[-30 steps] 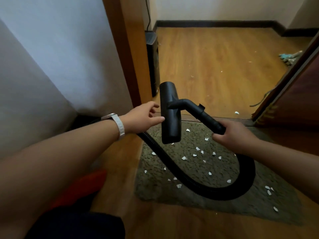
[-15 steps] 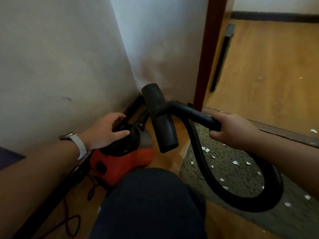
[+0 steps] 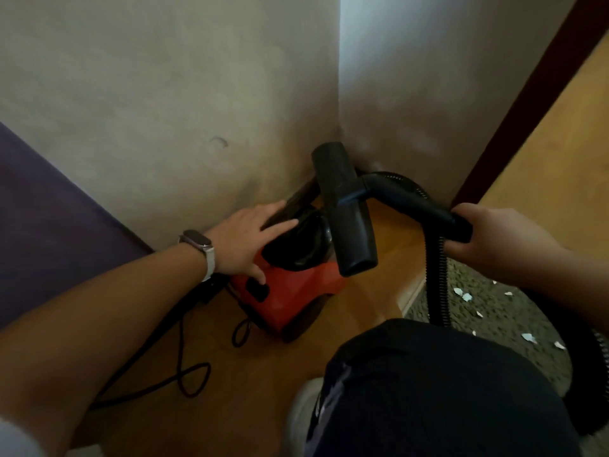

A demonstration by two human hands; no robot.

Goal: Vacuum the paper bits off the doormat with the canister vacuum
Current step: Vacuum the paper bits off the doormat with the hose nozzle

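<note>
A red and black canister vacuum (image 3: pixel 290 291) stands on the wooden floor in the wall corner. My left hand (image 3: pixel 244 239) rests on its black top with fingers spread and the thumb on the red side. My right hand (image 3: pixel 494 239) grips the black wand (image 3: pixel 408 199), holding the black floor nozzle (image 3: pixel 346 212) in the air above the canister. The ribbed hose (image 3: pixel 436 282) hangs down from the wand. The grey-green doormat (image 3: pixel 487 308) lies at the right with white paper bits (image 3: pixel 463 293) on it.
A black power cord (image 3: pixel 184 367) loops over the floor left of the canister. Plaster walls (image 3: pixel 164 94) close the corner, with a purple surface (image 3: pixel 49 199) at the left. A dark door frame (image 3: pixel 527 103) runs at the upper right. My dark-trousered knee (image 3: pixel 445 390) fills the lower right.
The view has swung left from the doormat to the corner. My left hand left the nozzle and came down onto the canister top. My right hand kept hold of the wand.
</note>
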